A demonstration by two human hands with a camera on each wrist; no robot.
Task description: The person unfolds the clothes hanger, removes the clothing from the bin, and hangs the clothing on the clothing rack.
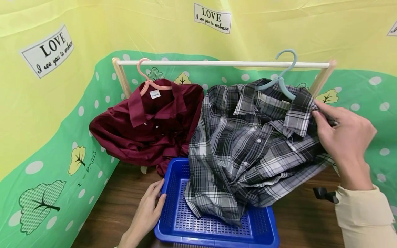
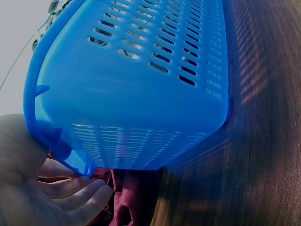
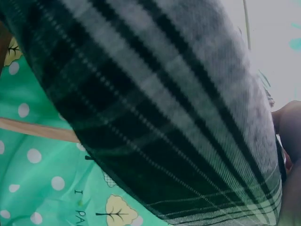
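Note:
My right hand (image 1: 348, 132) pinches the shoulder of a black, grey and white plaid shirt (image 1: 223, 137) beside its collar. That shirt hangs on a light blue hanger (image 1: 280, 77), hooked over a white rail (image 1: 217, 63), and its lower part drapes into a blue plastic basket (image 1: 270, 227). Against the basket's left rim rests my left hand (image 1: 147, 203), its fingers nearly straight along the outside. In the left wrist view those fingers (image 2: 80, 195) touch the rim near a corner. Plaid cloth (image 3: 155, 108) fills most of the right wrist view, with the right fingertips hidden.
On the rail's left, a maroon shirt (image 1: 149, 117) hangs from a pink hanger (image 1: 143, 70), its hem close to the basket. Wooden end posts (image 1: 122, 77) support the rail. Behind stands a yellow and green printed cloth (image 1: 93, 27); below is a dark wooden tabletop (image 1: 111, 206).

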